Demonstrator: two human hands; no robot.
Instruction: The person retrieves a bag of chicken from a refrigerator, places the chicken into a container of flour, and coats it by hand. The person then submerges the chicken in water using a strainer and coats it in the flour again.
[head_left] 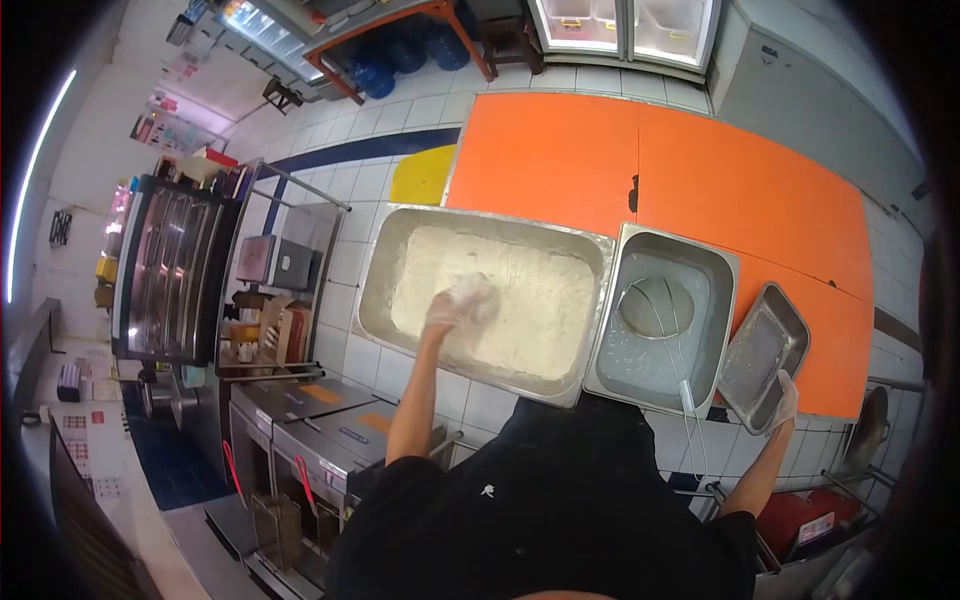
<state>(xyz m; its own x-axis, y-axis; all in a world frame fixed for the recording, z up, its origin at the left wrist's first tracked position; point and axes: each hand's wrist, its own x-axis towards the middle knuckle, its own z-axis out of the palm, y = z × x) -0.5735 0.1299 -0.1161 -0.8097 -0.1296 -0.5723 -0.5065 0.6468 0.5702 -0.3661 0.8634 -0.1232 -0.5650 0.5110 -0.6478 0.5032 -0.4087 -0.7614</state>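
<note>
My left hand (466, 303), in a clear glove dusted white, reaches into a large steel tub (378, 290) of pale flour (535, 300). Its fingers are blurred and merge with the powder, so I cannot make out whether it grips anything. At the right, my gloved right hand (785, 402) grips the near right rim of a small rectangular metal pan (765, 350), which sits at an angle by the table's edge. Between the two stands a deeper steel pan (605, 365) of cloudy liquid. A wire-handled round strainer (657, 306) rests in it, its handle lying over the near rim.
An orange tabletop (560, 150) spreads behind the pans, with a yellow panel (423, 177) at its left. Fryers with red-handled baskets (275, 520) are near left, beyond which stands a glass display case (170, 270). Blue water jugs (375, 78) and a lit fridge (625, 30) are at the back.
</note>
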